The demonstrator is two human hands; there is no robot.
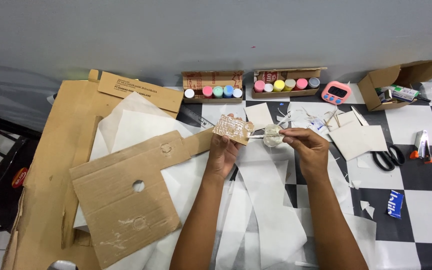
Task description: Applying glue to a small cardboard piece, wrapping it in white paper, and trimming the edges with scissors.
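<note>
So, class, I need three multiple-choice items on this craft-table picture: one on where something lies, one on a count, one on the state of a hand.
1. Where do the black-handled scissors lie?
A. To the right of the right hand, on the checked table
B. On the big cardboard sheet
C. Inside the open box

2. How many paint pots stand in the left paint box?
A. Three
B. Five
C. Eight

3. What is the left hand doing?
A. Lying flat and empty
B. Holding up a small cardboard piece
C. Gripping the pink timer

Answers:
1 A: the scissors rest on the checked table, right of the right hand.
2 B: white, pink, green, blue and white lids show in a row.
3 B: its fingers close on the small cardboard piece, raised above the white paper.
</note>
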